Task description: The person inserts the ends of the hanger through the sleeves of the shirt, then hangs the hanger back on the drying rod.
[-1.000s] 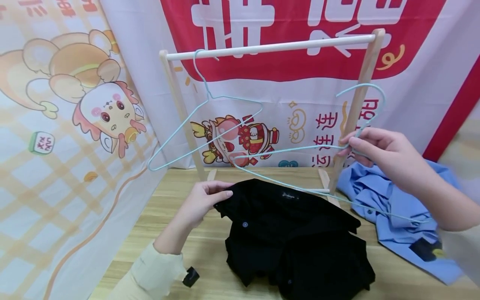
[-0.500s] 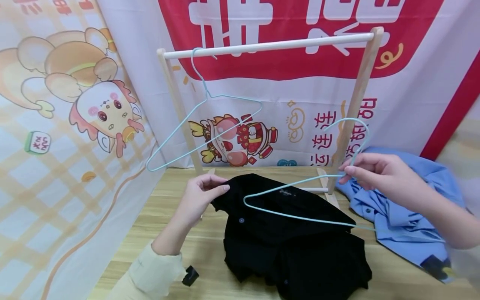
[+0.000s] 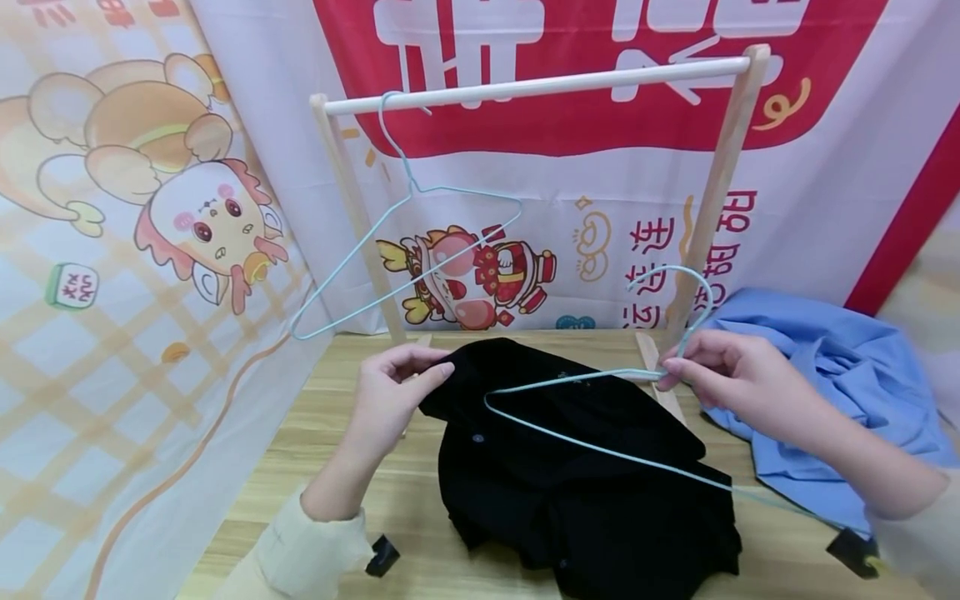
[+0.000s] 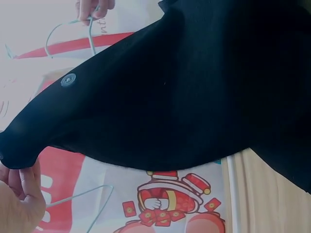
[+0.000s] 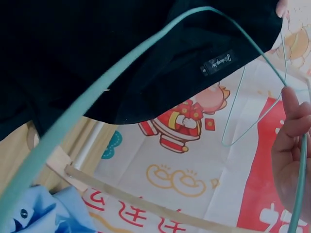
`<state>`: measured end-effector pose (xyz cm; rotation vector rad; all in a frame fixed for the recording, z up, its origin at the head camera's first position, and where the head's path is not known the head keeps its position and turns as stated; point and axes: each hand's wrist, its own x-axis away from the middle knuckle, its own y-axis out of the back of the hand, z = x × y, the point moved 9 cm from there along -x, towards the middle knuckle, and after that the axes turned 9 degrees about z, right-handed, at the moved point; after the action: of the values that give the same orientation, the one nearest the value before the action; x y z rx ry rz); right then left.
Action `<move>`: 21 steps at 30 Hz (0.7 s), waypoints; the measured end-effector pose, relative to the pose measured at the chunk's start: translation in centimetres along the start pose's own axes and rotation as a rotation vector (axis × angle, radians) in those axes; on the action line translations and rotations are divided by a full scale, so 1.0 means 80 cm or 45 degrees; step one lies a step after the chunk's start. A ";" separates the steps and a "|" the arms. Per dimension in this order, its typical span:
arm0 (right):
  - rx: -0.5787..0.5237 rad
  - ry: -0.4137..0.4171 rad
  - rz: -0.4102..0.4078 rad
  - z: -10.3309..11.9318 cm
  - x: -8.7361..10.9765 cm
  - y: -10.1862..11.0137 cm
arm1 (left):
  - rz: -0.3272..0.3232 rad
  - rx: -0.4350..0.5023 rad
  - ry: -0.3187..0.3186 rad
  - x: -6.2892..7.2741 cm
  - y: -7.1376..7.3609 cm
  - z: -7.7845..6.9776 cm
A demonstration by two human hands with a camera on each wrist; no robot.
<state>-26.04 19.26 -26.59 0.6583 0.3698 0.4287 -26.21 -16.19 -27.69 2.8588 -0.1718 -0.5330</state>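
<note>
A black shirt [image 3: 570, 500] with buttons and a neck label [image 5: 218, 63] is partly lifted off the table. My left hand [image 3: 393, 396] pinches its collar edge at the upper left, thumb on top. In my right hand [image 3: 738, 387] is a light green wire clothes hanger [image 3: 600, 446], gripped at the neck below its hook. The hanger's left end lies in front of the shirt near the collar; I cannot tell whether it touches the cloth. In the left wrist view the shirt hides most of the scene, and the left fingers [image 4: 26, 182] hold its corner.
A wooden rack [image 3: 731, 158] with a white rail [image 3: 540, 87] stands behind the shirt. A second green hanger [image 3: 408, 196] hangs on its left side. A crumpled blue shirt [image 3: 825, 358] lies on the wood-grain table [image 3: 300, 467] at the right. Printed cloth [image 3: 135, 333] covers the walls.
My right hand has lowered the hanger and moved it slightly left, bringing it down in front of the black shirt. The left hand keeps its pinch on the collar, shifting slightly.
</note>
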 end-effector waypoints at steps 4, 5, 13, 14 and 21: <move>0.077 0.039 -0.090 0.011 0.001 0.000 | -0.021 -0.034 -0.067 0.006 0.000 -0.012; 0.094 0.055 -0.107 0.014 0.001 0.000 | -0.025 -0.048 -0.089 0.008 0.000 -0.016; 0.083 0.281 -0.046 0.042 0.002 -0.031 | -0.028 -0.116 -0.218 0.016 -0.012 -0.043; 0.079 0.298 -0.046 0.046 0.001 -0.035 | -0.029 -0.112 -0.222 0.017 -0.013 -0.045; 0.104 0.389 -0.147 0.068 -0.007 -0.049 | 0.003 -0.073 -0.263 0.029 -0.030 -0.056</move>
<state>-22.97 13.44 -25.07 0.6484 0.7150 0.4061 -22.23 -13.32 -24.98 2.7439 -0.1910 -0.8185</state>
